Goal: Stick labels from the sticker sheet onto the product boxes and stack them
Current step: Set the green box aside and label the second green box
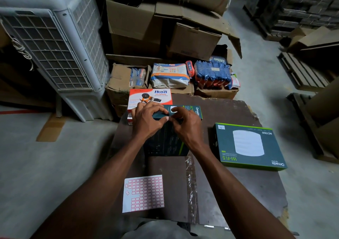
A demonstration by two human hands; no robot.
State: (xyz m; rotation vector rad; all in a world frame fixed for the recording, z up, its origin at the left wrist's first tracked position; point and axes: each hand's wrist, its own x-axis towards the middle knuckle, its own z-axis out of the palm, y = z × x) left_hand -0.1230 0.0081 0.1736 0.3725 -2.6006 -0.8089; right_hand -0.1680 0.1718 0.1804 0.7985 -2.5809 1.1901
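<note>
A dark green Omada box (167, 139) stands tilted on its edge in the middle of the brown board. My left hand (148, 121) grips its upper left edge. My right hand (185, 125) rests on the top edge beside it, fingertips pinched together near the left thumb; whether a label is between them is hidden. A second green Omada box (247, 145) lies flat to the right. An orange and white Ikon box (150, 97) lies on another box behind my left hand. The sticker sheet (144, 193), with red-framed labels and several gaps, lies near me.
The brown board (229, 193) rests on a concrete floor. A large white air cooler (55, 46) stands at the left. Cardboard cartons (156, 28) and packs of goods (211, 73) crowd the far side. Wooden pallets (302, 70) lie at the right.
</note>
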